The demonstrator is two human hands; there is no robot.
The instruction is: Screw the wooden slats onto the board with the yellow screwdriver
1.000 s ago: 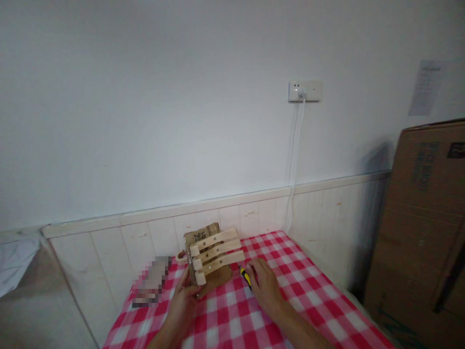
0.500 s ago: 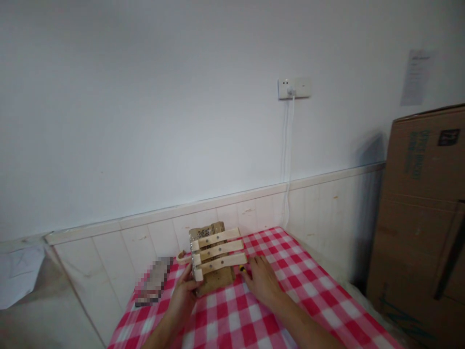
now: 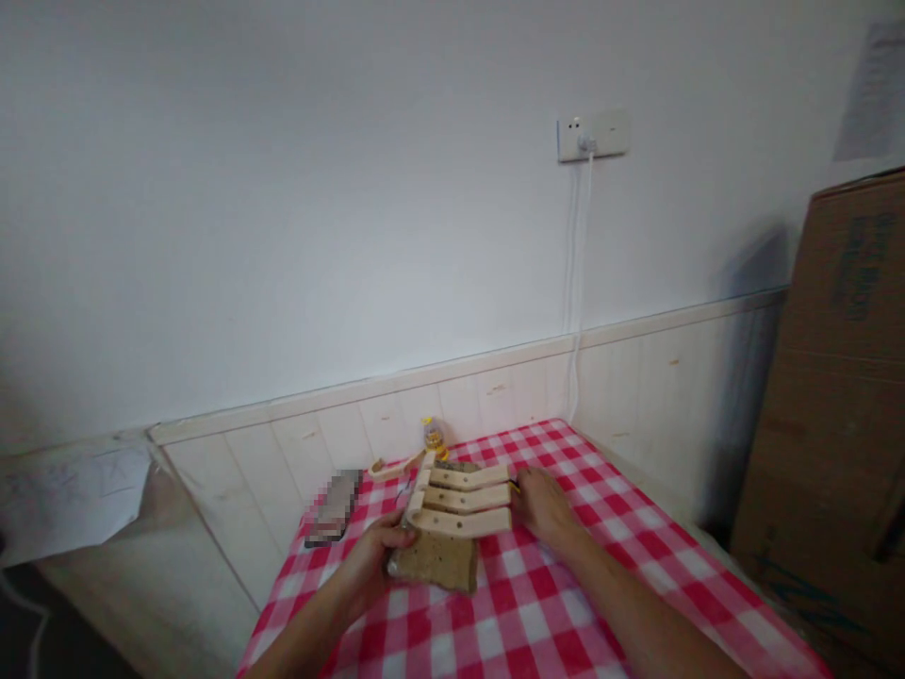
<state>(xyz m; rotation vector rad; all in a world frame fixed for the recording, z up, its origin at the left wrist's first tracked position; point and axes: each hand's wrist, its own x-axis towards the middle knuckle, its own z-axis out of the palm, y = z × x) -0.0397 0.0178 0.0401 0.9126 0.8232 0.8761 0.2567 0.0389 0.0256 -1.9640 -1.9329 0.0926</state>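
My left hand [image 3: 378, 552] grips the left edge of a piece of brown cardboard [image 3: 435, 563], thumb on top. Three pale wooden strips with bent, hook-like left ends lie side by side across the cardboard; the nearest wooden strip [image 3: 481, 521] shows small dark holes or screw heads. At the strips' right ends, my right hand [image 3: 541, 505] has its fingers closed around a small yellow-and-black tool [image 3: 516, 488], mostly hidden, its kind unclear. Behind the cardboard, a loose wooden hook [image 3: 386, 469] rests on the table.
A red-and-white checked cloth [image 3: 566, 604] covers the table. Near the wall stands a small clear container with yellow parts [image 3: 433, 434]. A pixelated flat object [image 3: 336, 509] lies at left. Large cardboard boxes [image 3: 813, 396] stand at right. A white cable [image 3: 582, 255] hangs from the wall socket [image 3: 592, 137].
The cardboard with its strips has tipped back flatter, revealing the yellow-trimmed container behind. My right hand has come up to the strips' right ends. The view has also shifted.
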